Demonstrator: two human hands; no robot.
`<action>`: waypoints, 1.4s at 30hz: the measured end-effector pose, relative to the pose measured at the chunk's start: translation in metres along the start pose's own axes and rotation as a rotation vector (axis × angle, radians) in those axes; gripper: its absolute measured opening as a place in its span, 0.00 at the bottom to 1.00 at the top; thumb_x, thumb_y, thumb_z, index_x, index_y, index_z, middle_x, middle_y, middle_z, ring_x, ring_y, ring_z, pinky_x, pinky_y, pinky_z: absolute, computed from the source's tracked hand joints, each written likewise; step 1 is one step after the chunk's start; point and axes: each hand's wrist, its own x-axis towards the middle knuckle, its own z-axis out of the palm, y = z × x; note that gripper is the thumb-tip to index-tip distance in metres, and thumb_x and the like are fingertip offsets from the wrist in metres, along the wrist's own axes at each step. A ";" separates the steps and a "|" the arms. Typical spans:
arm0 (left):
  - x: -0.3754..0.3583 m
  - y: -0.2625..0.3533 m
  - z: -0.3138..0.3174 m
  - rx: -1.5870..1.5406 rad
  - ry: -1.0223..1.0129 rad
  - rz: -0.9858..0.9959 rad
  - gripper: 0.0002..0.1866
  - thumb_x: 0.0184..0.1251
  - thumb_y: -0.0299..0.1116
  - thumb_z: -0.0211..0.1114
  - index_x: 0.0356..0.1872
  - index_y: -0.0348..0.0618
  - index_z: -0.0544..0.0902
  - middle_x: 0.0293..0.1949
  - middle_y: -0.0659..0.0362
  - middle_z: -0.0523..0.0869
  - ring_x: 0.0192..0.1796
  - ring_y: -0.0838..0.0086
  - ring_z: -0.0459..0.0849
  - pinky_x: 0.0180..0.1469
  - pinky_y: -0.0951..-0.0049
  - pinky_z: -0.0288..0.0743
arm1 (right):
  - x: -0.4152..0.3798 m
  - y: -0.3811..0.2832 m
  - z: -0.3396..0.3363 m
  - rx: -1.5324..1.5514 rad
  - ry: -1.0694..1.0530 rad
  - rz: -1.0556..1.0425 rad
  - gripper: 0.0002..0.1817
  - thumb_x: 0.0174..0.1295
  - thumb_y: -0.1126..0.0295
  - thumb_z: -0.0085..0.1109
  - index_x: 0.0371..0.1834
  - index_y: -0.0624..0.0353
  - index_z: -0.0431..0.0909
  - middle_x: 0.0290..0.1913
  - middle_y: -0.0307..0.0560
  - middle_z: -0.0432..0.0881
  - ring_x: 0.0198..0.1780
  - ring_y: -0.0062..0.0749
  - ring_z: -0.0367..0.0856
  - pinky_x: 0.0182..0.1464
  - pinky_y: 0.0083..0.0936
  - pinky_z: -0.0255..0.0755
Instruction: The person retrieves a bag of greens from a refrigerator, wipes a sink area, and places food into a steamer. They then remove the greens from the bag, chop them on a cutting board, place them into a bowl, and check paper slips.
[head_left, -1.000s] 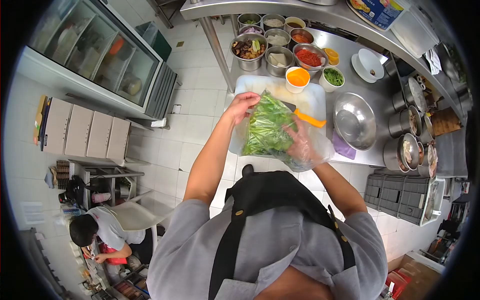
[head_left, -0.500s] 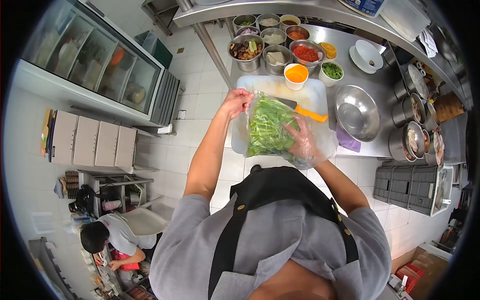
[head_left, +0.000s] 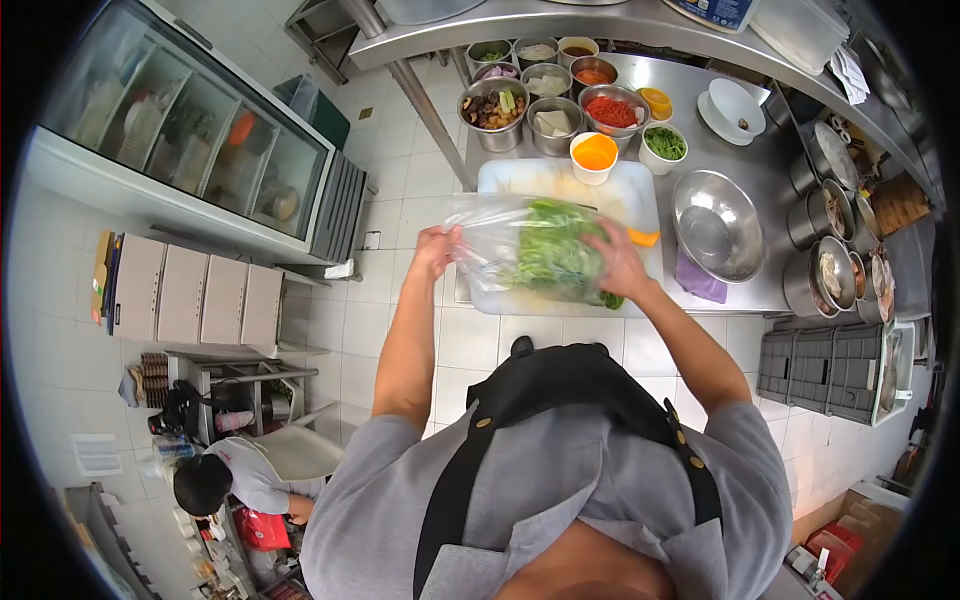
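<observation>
Leafy greens (head_left: 556, 240): above the near part of the white cutting board (head_left: 495, 180) | my right hand (head_left: 618, 262): fingers grasping the greens at their right side | my left hand (head_left: 437, 248): fingers pinching the clear plastic bag (head_left: 485, 225) at its left end | orange handle (head_left: 642, 238): just right of the greens | metal bowl (head_left: 717, 225): farther right, on the steel surface (head_left: 745, 290)

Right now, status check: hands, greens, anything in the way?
Left hand gripping plastic bag. Right hand on leafy greens, grip blurred. Greens over cutting board. Possible snag: orange handle close by right hand.
</observation>
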 end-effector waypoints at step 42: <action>-0.009 -0.041 -0.362 -0.430 -0.063 0.064 0.10 0.46 0.17 0.55 0.29 0.45 0.74 0.29 0.63 0.78 0.33 0.74 0.79 0.35 0.71 0.75 | 0.115 -0.194 0.013 -0.222 0.152 0.867 0.36 0.46 0.80 0.61 0.64 0.54 0.67 0.52 0.57 0.78 0.39 0.44 0.83 0.42 0.33 0.78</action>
